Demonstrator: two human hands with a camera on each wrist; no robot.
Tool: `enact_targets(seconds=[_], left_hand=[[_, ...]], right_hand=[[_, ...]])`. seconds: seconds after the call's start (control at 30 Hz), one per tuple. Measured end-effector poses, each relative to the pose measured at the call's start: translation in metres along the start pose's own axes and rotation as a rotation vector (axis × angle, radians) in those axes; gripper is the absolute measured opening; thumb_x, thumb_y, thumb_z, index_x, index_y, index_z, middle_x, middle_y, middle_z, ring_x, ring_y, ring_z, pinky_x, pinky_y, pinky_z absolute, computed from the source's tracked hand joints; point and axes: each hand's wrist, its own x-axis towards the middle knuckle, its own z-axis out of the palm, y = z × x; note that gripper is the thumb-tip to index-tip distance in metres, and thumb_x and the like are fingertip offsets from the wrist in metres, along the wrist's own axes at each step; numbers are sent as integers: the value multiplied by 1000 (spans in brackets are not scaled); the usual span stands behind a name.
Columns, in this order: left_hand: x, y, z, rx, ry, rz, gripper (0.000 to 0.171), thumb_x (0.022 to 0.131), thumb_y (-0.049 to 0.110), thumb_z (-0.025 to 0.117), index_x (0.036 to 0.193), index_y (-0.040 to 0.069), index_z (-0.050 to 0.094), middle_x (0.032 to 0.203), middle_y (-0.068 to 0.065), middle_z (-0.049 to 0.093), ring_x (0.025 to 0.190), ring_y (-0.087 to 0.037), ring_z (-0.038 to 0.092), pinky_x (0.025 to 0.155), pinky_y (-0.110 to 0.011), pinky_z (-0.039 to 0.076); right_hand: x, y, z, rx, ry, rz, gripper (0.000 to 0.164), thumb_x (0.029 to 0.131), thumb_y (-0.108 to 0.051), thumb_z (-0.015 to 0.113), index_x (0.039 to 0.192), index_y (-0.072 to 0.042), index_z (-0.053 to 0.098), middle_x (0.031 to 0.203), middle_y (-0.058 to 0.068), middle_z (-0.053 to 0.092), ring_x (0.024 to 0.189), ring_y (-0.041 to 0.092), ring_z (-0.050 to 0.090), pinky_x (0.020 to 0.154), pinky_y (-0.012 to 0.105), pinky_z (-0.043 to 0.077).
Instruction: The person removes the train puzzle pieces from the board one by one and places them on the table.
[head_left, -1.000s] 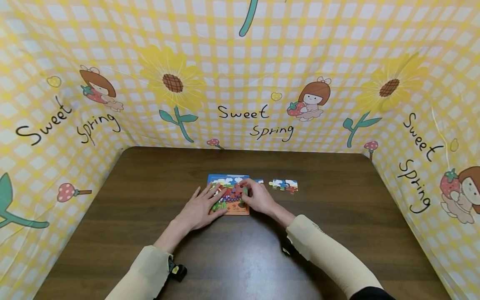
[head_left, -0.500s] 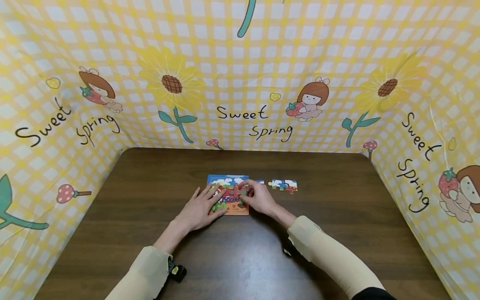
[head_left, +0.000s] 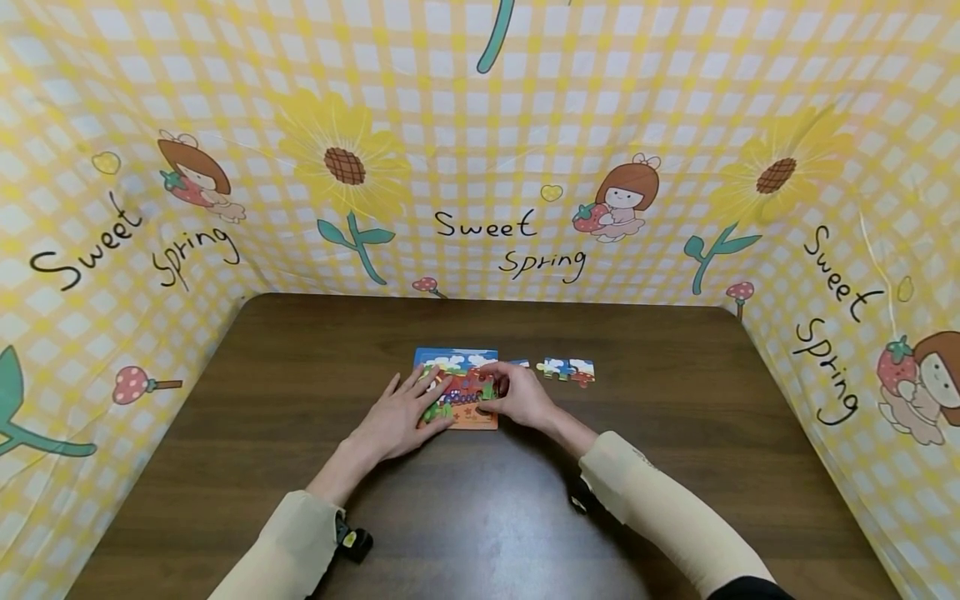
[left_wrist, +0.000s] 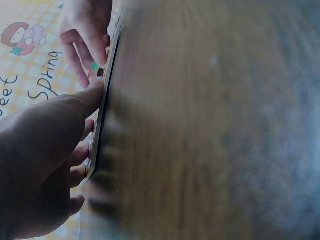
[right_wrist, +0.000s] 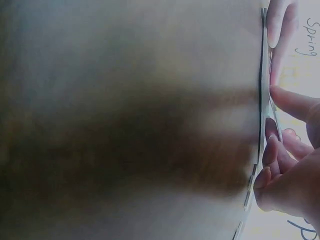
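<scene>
Head view: puzzle (head_left: 467, 393), on table (head_left: 480, 517); left hand (head_left: 397, 417), fingers spread, resting on it; right hand (head_left: 522, 397), pinching piece (head_left: 487, 389) at puzzle's right side.

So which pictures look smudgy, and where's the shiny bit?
The head view is mostly clear, with pale glare on the table in front of the puzzle; the left wrist view has a blurry table and a dark left hand; the right wrist view is smudgiest, with a broad dark shadow and washed-out cloth.
</scene>
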Motion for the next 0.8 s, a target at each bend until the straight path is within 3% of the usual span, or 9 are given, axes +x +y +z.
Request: enact_targets(seconds=[0.2,0.47,0.8], left_hand=[[0,0,0,-2,2,2,74,111,58,57,173,20,39,182,-12,30,172,-41,21,136,-71,18],[0,0,1,1,-1,0,75,111,59,56,172,20,40,182,-12,30,172,-40,21,136,-71,18],[-1,0,0,-11,0,1,75,111,58,57,173,21,39,182,-12,30,172,-40,20,137,-70,17]], right_hand=[[-2,-1,0,11,45,-9,50,95,-5,85,141,0,69,98,11,77,78,10,64,70,25,54],[-4,3,-4,100,52,6,49,95,-3,84,142,2,70,97,12,78,78,8,61,70,21,50],[-21,14,-33,184,95,76,46,94,-2,84,138,1,73,98,17,82,75,10,63,64,21,50]])
